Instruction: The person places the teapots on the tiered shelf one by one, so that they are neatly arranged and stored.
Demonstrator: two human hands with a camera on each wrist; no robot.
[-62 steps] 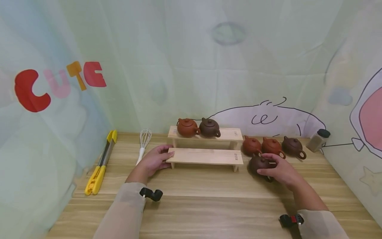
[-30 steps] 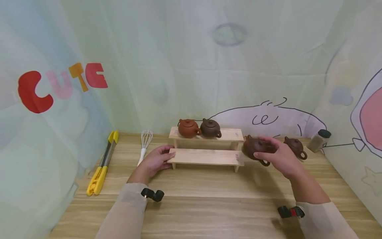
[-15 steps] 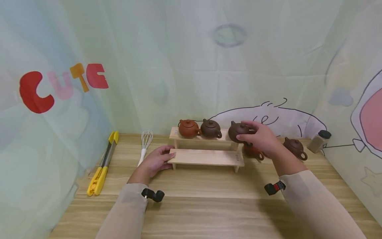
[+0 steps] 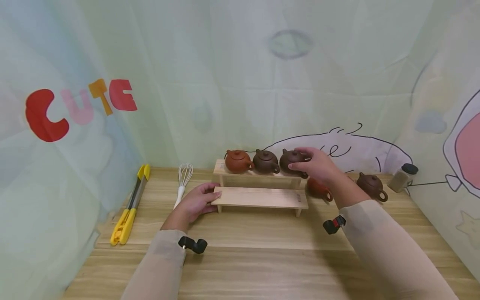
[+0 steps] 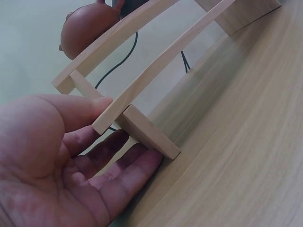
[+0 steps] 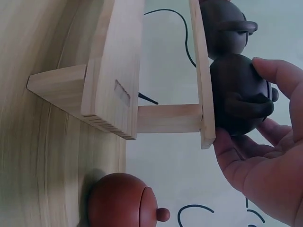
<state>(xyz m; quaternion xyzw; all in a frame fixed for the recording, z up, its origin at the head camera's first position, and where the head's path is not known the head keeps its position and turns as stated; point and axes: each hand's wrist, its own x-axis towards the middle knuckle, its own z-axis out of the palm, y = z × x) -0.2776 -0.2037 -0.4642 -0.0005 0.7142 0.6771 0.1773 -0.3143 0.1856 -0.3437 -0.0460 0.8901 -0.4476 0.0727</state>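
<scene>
Up near the middle of the head view, the right hand grips a dark brown teapot on the top step of the wooden rack. Lower left, the left hand lies open against the rack's end, likely steadying it on the tabletop.

The two-step rack is pale, unfinished-looking wood with a matt, fine-grained surface, and the table beneath it shows a wood-grain finish with a faint sheen. The teapots look like unglazed clay: the dark brown teapot is smooth and dull, the reddish teapot slightly satiny. The backdrop is thin, creased printed cloth. The whisk has shiny metal wires, and the tongs have glossy yellow plastic grips.
</scene>
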